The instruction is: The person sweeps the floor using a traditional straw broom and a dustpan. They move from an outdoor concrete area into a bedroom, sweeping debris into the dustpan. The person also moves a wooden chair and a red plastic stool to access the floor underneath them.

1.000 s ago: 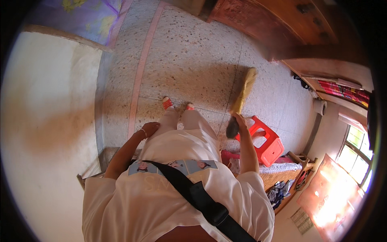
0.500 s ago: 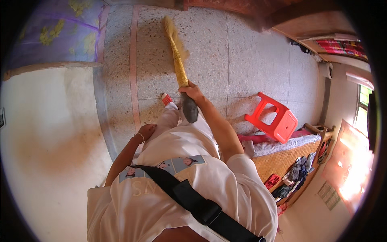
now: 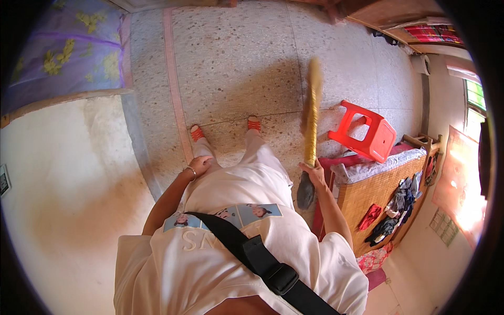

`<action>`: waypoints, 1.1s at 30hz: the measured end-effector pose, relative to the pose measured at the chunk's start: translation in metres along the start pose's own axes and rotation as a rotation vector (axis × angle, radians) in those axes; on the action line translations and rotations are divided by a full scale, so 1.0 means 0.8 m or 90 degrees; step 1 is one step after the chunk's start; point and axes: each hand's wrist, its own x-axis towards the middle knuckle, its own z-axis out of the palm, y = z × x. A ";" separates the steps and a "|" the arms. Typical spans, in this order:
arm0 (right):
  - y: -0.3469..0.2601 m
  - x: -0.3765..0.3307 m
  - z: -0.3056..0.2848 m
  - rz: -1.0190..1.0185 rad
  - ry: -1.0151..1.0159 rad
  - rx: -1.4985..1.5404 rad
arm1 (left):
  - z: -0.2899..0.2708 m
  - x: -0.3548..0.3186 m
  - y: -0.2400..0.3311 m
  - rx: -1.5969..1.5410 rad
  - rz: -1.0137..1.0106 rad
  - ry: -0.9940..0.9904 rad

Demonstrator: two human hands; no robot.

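A long yellow broom (image 3: pixel 311 123) with a dark grey handle end is gripped in my right hand (image 3: pixel 315 176), at my right side. Its bristle end points away from me over the speckled floor and looks smeared by motion. The dark butt hangs below my fist, beside my hip. My left hand (image 3: pixel 202 164), with a bracelet at the wrist, rests on my left thigh with its fingers lying flat. It holds nothing that I can see.
A red plastic stool (image 3: pixel 367 131) lies tipped over ahead to the right, against a bed (image 3: pixel 367 197) with a woven mat and scattered clothes. A white wall (image 3: pixel 79 173) runs along my left. Beyond it hangs a purple flowered curtain (image 3: pixel 68 50). Speckled tile floor (image 3: pixel 231 58) spreads ahead.
My right hand has swung the broom from straight ahead over to the right, toward the stool. Both my feet now show side by side. My left hand stays on the thigh.
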 end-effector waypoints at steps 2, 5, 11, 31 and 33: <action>0.009 0.002 0.027 0.115 0.011 0.085 | -0.013 -0.016 -0.023 0.012 0.030 -0.016; 0.024 0.043 0.078 0.201 -0.107 0.220 | -0.051 -0.039 -0.072 -0.010 0.036 -0.013; 0.017 0.057 0.318 -0.245 -0.293 -0.179 | -0.104 -0.126 -0.193 -0.062 0.000 0.082; -0.236 0.004 0.577 0.161 -0.412 0.290 | -0.186 -0.156 -0.266 -0.084 -0.059 0.086; -0.249 0.015 0.526 0.122 -0.318 0.179 | -0.205 -0.138 -0.254 -0.095 -0.063 0.078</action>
